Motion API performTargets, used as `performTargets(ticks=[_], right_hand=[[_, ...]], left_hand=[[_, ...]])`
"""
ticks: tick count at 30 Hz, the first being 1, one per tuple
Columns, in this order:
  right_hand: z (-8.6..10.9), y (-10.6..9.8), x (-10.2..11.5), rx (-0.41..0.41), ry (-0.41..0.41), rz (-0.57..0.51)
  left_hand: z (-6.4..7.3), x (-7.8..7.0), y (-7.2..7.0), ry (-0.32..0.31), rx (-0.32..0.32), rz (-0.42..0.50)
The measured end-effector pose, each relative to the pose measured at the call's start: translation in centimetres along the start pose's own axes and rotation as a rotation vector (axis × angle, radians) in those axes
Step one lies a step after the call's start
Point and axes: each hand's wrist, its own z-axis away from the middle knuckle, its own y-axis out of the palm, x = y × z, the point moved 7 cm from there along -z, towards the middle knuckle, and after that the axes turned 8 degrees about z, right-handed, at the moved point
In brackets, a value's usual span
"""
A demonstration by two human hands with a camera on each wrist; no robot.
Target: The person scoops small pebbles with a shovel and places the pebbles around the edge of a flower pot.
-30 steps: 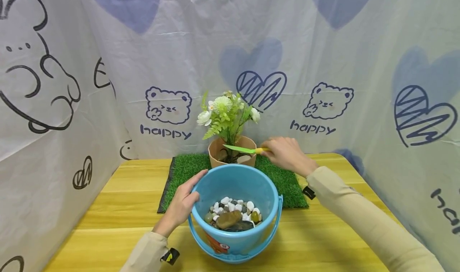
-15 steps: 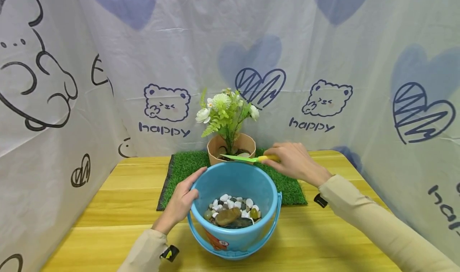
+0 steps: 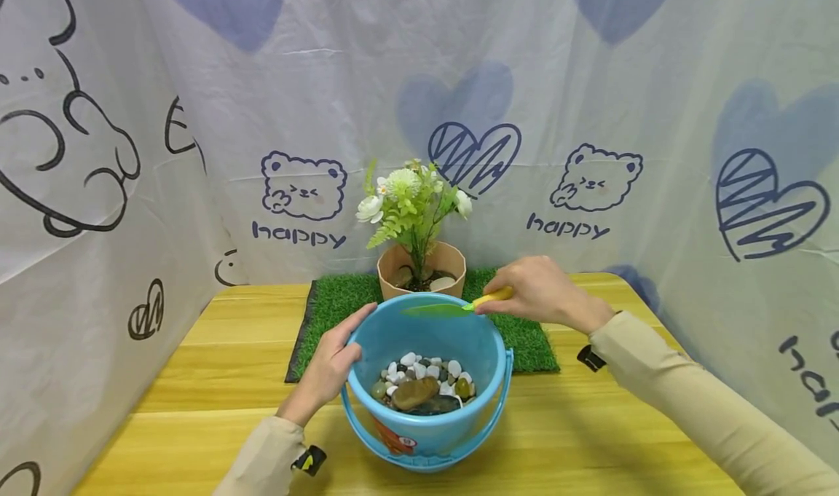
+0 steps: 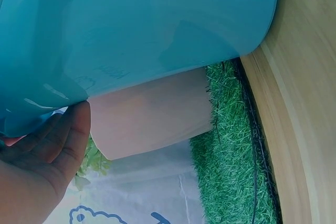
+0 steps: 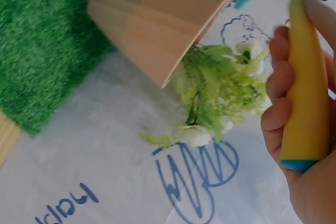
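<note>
A light blue bucket point(image 3: 419, 339) stands on the table in the head view, with pebbles point(image 3: 429, 372) and a larger brown stone point(image 3: 415, 392) inside. My left hand point(image 3: 331, 361) holds its left rim; in the left wrist view, fingers point(image 4: 76, 124) lie against the outer wall. My right hand point(image 3: 540, 292) grips the yellow handle of a small trowel point(image 3: 435, 310). The trowel's green blade points left over the bucket's far rim, and no stones show on it. The right wrist view shows fingers curled round the handle point(image 5: 307, 87).
Behind the bucket a peach flowerpot point(image 3: 388, 289) with white-flowered greenery point(image 3: 409, 205) stands on a green turf mat point(image 3: 341, 299). The bucket's handle point(image 3: 459, 452) hangs down in front. A printed cloth point(image 3: 367, 103) encloses the back and sides.
My right hand has moved the trowel from over the flowerpot back toward me, to above the bucket's far rim. The left hand stays on the bucket rim.
</note>
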Motion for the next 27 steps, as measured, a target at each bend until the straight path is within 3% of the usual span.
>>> performTargets(ticks=[6,17,22,27], right_hand=[[-0.7,0.3,1.2,0.187,-0.054,-0.025],[-1.5,2.1,5.2,0.457,-0.179,-0.124],[-1.0,3.1,6.8,0.622,-0.188,-0.165],[-1.0,3.3,7.5,0.697,-0.165,-0.116]], left_hand=[[-0.1,0.0,0.0,-0.001,0.002,-0.001],[0.0,0.2,0.0,-0.007,0.003,0.004],[0.0,0.0,0.0,0.000,0.001,0.004],[0.0,-0.1,0.0,0.011,0.001,0.002]])
